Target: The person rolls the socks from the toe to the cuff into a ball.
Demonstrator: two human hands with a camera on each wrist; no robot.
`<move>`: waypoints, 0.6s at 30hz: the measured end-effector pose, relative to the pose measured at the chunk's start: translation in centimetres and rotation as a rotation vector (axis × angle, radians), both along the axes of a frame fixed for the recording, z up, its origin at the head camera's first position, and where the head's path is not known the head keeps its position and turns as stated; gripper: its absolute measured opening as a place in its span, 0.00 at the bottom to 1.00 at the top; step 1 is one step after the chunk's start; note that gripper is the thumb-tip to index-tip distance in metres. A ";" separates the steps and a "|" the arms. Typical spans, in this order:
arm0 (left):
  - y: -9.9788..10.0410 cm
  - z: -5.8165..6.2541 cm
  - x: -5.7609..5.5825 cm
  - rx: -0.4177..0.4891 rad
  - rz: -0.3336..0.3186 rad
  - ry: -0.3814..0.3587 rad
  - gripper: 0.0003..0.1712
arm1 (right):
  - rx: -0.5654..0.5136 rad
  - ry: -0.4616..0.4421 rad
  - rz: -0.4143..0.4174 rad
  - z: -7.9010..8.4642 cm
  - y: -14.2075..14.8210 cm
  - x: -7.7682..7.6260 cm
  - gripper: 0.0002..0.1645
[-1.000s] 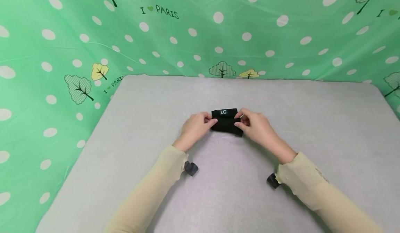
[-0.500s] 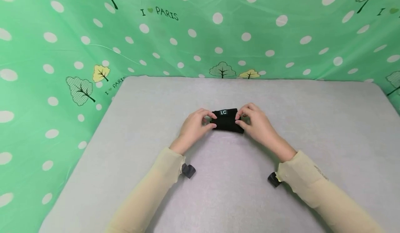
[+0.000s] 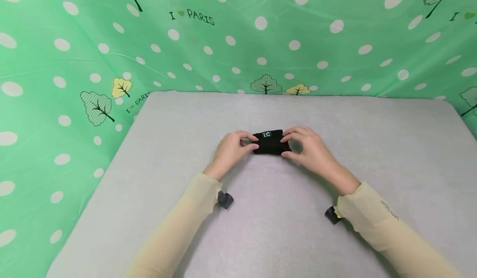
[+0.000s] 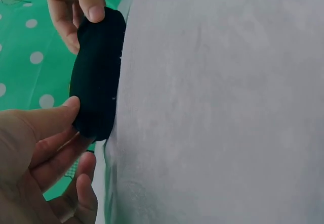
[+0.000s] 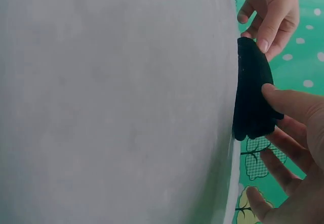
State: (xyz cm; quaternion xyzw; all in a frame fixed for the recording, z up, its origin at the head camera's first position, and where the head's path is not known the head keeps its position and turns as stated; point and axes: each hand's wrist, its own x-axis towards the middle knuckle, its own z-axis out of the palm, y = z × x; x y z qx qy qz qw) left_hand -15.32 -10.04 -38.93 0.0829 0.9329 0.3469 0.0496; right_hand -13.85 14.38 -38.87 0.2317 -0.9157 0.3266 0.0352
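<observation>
A small folded black cloth (image 3: 271, 144), with a light-lettered label on its far edge, lies on the grey table between both hands. At its left end my left hand (image 3: 232, 148) pinches it, thumb on the near side and index finger further up. My right hand (image 3: 312, 150) holds the right end, its thumb at the near corner and fingers spread wider toward the far corner. In the left wrist view the cloth (image 4: 99, 75) is a thick, rounded roll, with the left thumb on its edge. The right wrist view shows the right thumb pressing the layered end of the cloth (image 5: 252, 92).
The grey-covered table (image 3: 275, 220) stretches around the hands on all sides. A green curtain (image 3: 238, 21) with white dots and printed trees hangs behind the table and along its left side. Dark wrist devices (image 3: 225, 200) sit at both cuffs.
The gap between the label strip and the lower fold of the cloth has closed into one compact rectangle. My right hand's fingers have spread wider; the left hand's have parted from their earlier pinch.
</observation>
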 end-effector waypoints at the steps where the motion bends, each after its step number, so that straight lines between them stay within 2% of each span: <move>1: 0.0 -0.1 -0.1 0.003 -0.008 0.001 0.12 | -0.005 -0.007 0.000 -0.1 0.1 -0.1 0.19; 10: -0.4 -0.3 -0.1 -0.036 -0.112 0.019 0.22 | -0.022 -0.076 -0.001 -0.3 0.4 -0.5 0.20; 15: -0.2 -0.3 -0.4 -0.048 -0.110 0.024 0.20 | 0.091 -0.083 0.013 -0.2 0.0 -0.7 0.29; 18: -0.2 -0.3 -0.7 -0.034 -0.094 0.012 0.18 | 0.146 -0.077 0.019 0.0 -0.4 -1.0 0.29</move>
